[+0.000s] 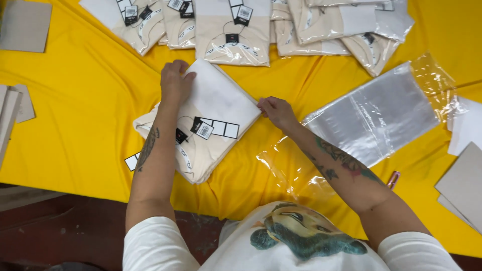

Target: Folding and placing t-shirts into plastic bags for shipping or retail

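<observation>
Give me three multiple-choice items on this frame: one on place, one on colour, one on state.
1. Where is the clear plastic bag?
A. To the right of the folded shirt
B. Under the folded shirt
C. On the floor

2. What colour is the cloth covering the table?
A. Blue
B. Yellow
C. Green

3. What state is the folded shirt in?
A. Sealed inside a bag
B. Hanging up
C. Lying flat, unbagged, with both hands on it

Answers:
1. A: the bag lies flat beyond the right hand, beside the shirt.
2. B: bright yellow fabric shows all around the shirts.
3. C: the left hand rests on the shirt's top corner, the right hand pinches its right edge, and no plastic wraps it.
</observation>
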